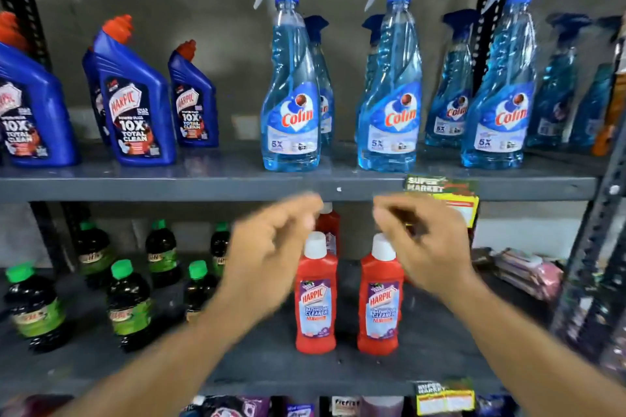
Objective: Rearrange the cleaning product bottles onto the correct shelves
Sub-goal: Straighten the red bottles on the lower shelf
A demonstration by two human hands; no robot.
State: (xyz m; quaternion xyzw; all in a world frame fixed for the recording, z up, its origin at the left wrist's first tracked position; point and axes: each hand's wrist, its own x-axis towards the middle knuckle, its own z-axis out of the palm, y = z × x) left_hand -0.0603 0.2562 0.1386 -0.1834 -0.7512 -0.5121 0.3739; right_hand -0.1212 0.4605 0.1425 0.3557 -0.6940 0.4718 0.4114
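Observation:
Two red Harpic bathroom cleaner bottles with white caps stand side by side on the lower shelf (257,366), the left one (316,301) and the right one (380,301). A third red bottle (330,227) stands behind them. My left hand (271,247) hovers just left of the left bottle's cap, blurred, fingers loosely curled and holding nothing. My right hand (426,244) hovers just right of the right bottle's cap, also blurred and empty. On the upper shelf (203,183) stand blue Harpic toilet cleaner bottles (135,101) at left and blue Colin spray bottles (291,95) at right.
Dark bottles with green caps (128,308) fill the left of the lower shelf. Pink packets (528,271) lie at its right end. A price tag (440,193) hangs from the upper shelf's edge. A metal upright (596,247) borders the right side. More products sit below.

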